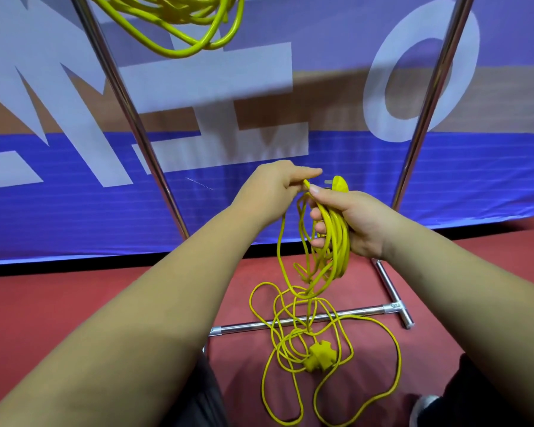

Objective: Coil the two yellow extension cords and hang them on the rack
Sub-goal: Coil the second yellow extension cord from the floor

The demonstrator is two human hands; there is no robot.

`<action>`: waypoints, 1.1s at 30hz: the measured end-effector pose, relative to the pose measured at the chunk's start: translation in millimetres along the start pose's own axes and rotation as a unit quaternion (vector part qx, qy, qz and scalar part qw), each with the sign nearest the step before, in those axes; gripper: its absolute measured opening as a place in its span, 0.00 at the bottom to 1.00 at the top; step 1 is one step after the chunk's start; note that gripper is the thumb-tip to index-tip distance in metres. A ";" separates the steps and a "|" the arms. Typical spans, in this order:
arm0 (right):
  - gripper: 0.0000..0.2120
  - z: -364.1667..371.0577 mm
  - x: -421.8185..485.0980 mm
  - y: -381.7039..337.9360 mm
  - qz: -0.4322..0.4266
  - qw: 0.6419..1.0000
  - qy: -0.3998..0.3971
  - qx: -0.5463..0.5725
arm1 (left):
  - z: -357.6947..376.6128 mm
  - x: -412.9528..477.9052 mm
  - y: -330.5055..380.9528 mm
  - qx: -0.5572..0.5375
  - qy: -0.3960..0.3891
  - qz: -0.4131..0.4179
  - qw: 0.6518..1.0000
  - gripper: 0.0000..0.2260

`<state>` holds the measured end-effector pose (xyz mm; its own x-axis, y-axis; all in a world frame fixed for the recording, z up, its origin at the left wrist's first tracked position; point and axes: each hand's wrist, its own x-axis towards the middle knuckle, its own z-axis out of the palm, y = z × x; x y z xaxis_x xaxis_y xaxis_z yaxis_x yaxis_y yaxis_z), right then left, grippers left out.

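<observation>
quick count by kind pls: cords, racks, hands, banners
cords: 2 (hung cord, held cord)
rack: 1
hands: 2 (left hand, right hand, both gripping the held cord)
banner: 1
total: 6

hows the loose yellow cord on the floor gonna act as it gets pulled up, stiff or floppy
Probably floppy: the cord lies in slack, irregular loops and droops from the right hand. Overlapping loops may snag. The socket block at its end likely adds weight and could swing.
</observation>
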<state>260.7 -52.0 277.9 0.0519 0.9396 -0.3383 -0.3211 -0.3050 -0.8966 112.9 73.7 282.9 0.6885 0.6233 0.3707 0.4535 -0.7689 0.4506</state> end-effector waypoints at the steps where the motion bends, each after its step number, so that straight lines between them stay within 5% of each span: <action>1: 0.11 -1.5 0.9 0.3 0.000 1.000 -0.002 0.002 | -0.7 0.3 0.6 -0.008 0.008 -0.015 1.000 0.18; 6: 0.09 -8.5 4.2 0.8 -0.011 1.000 -0.007 -0.002 | -3.0 0.1 -8.8 -0.125 -0.051 -0.106 0.985 0.14; 13: 0.11 -12.8 -1.1 -3.0 -0.022 0.999 -0.025 0.043 | 9.0 -12.0 -40.6 -0.334 -0.145 -0.291 0.885 0.14; 16: 0.09 -19.2 -4.2 -10.7 -0.019 0.995 -0.022 0.091 | 27.9 -25.6 -54.7 -0.266 -0.209 -0.371 0.865 0.16; 19: 0.09 -26.3 -6.5 -15.4 -0.021 0.992 -0.018 0.123 | 50.0 -41.7 -68.7 -0.076 -0.375 -0.248 0.890 0.33; 21: 0.09 -28.6 -9.2 -18.1 -0.025 0.991 -0.024 0.132 | 67.1 -50.5 -63.5 -0.013 -0.441 -0.159 0.883 0.35; 26: 0.08 -33.4 -15.2 -24.3 -0.034 0.991 -0.043 0.123 | 101.6 -66.0 -40.6 0.095 -0.447 -0.070 0.887 0.18; 33: 0.11 -57.0 -12.1 -23.7 -0.021 0.998 0.025 0.049 | 67.4 -67.8 -49.8 0.075 -0.435 -0.213 0.872 0.21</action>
<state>321.5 -65.0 287.0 0.1131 0.9418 -0.3166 -0.4083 -0.2464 -0.8790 81.8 60.2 180.6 0.5789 0.5625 -0.5903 0.7963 -0.5457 0.2610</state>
